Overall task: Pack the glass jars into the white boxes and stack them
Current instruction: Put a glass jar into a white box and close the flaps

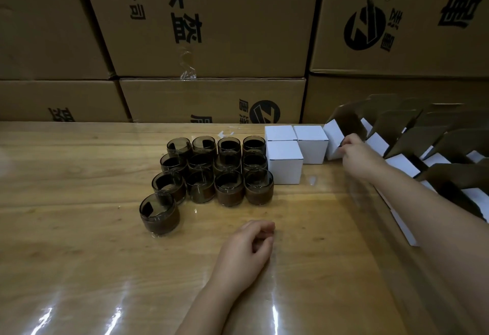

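Several dark glass jars (217, 170) stand in rows on the wooden table, with one jar (159, 214) apart at the front left. To their right stand three shut white boxes: a near one (285, 162), one behind it (280, 132) and one at the back (312, 144). A fourth white box (333, 138) is tilted at the right end of that row. My right hand (356, 153) grips its right side. My left hand (248, 250) rests on the table in front of the jars, fingers loosely curled and holding nothing.
Rows of open white boxes with brown flaps up (423, 149) fill the table's right side. Large printed cardboard cartons (211, 30) form a wall along the table's back edge. A glossy clear sheet covers the tabletop (79, 268).
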### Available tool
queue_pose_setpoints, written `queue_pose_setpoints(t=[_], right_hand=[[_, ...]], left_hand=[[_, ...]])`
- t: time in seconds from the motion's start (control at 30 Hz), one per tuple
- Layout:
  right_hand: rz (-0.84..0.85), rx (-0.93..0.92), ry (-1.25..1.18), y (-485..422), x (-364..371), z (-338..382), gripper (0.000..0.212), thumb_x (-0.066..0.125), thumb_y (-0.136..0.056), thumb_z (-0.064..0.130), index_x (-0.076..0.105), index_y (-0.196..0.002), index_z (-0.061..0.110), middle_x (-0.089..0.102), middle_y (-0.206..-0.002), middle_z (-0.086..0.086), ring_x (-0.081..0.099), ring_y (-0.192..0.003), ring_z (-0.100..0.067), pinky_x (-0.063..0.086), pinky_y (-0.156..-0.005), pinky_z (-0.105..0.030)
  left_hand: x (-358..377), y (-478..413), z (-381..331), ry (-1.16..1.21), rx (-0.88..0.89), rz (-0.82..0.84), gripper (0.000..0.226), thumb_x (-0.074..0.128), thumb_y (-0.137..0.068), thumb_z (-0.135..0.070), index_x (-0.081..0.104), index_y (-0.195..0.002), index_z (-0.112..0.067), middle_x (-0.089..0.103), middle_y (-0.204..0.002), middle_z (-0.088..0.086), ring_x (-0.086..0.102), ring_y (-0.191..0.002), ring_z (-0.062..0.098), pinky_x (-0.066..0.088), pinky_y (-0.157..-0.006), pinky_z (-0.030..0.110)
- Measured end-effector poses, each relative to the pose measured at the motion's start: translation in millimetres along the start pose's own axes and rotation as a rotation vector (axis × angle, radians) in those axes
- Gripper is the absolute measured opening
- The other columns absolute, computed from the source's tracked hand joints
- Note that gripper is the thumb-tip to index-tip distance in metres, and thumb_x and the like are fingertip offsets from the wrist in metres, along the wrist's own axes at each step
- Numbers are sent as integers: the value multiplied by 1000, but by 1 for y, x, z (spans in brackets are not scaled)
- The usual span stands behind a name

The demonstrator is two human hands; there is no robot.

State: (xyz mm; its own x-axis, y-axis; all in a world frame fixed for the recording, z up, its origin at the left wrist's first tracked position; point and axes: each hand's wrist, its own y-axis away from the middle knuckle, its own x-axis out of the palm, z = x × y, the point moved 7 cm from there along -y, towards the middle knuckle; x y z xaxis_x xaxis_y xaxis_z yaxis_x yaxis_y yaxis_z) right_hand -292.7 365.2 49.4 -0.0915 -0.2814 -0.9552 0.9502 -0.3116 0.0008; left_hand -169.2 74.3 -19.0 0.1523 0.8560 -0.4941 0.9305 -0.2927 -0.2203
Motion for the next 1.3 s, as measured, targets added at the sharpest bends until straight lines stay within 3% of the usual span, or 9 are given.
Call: queue_pose_setpoints(t=[0.2, 0.3, 0.6, 0.77, 0.87, 0.97, 1.03, 1.17, 1.3], right_hand=[[132, -63, 17, 2, 10, 13, 38, 41, -96, -1, 43, -132, 9, 44, -128, -11, 53, -104, -28, 47, -89, -38], [85, -80, 38, 1, 11, 17, 43, 37, -96, -4, 43, -137, 7, 40, -136, -7, 52, -107, -27, 47, -91, -35], [-357, -269, -7, 29, -39, 35, 41, 41, -93, 0, 48, -134, 2, 40, -139, -11, 44, -120, -32, 47, -90, -46], [-575, -432, -101, 103, -47, 60, 35, 47, -92, 3, 56, -126, 1, 51, -124, -15, 48, -113, -31, 45, -82, -37], [-643, -519, -166, 161, -38, 75, 23, 59, -87, 3, 65, -109, 3, 57, -111, -16, 53, -105, -31, 43, -77, -29], [-616, -552, -171, 207, -19, 90, 15, 72, -76, 1, 69, -90, 6, 58, -93, -14, 57, -88, -32, 48, -59, -31], [-554, -597, -187, 227, -5, 100, 15, 76, -72, -1, 70, -84, 5, 60, -85, -13, 58, -81, -33, 51, -53, -36], [-503, -616, -108, 249, 16, 111, 19, 78, -71, 4, 71, -88, 8, 62, -81, -8, 60, -76, -29, 52, -52, -36], [-501, -657, -30, 258, 27, 120, 20, 73, -79, 12, 70, -98, 12, 63, -77, -4, 59, -70, -23, 51, -49, -35]], left_hand=[[0, 0, -2, -13, 13, -4, 25, 60, -89, -11, 65, -111, -24, 63, -108, -16, 59, -96, -7, 44, -80, 8], [0, 0, -1, -11, 11, -6, 25, 60, -89, -11, 65, -110, -25, 63, -107, -17, 59, -96, -8, 43, -78, 7], [-2, -1, -1, 0, -9, 1, 25, 61, -90, -14, 64, -109, -30, 63, -107, -18, 57, -96, -11, 42, -77, 6], [-4, 2, -4, 66, -48, 7, 24, 60, -91, -14, 66, -111, -26, 64, -106, -17, 57, -93, -10, 45, -80, 9], [-6, 5, -7, 115, -59, -33, 20, 59, -93, -18, 66, -110, -26, 65, -106, -13, 61, -87, -2, 51, -82, 19], [-13, 8, -12, 186, -26, -123, 19, 58, -93, -17, 66, -110, -21, 63, -106, -4, 61, -82, -1, 49, -78, 18], [-19, 11, -15, 203, 17, -184, 21, 57, -93, -16, 65, -113, -19, 61, -112, -4, 60, -89, -4, 46, -77, 12], [-23, 14, -20, 218, 74, -206, 24, 56, -95, -18, 62, -118, -18, 58, -121, -3, 56, -102, -7, 42, -78, 6], [-19, 14, -22, 256, 85, -144, 41, 51, -85, -48, 56, -121, -29, 56, -125, -7, 55, -108, -6, 42, -82, 6]])
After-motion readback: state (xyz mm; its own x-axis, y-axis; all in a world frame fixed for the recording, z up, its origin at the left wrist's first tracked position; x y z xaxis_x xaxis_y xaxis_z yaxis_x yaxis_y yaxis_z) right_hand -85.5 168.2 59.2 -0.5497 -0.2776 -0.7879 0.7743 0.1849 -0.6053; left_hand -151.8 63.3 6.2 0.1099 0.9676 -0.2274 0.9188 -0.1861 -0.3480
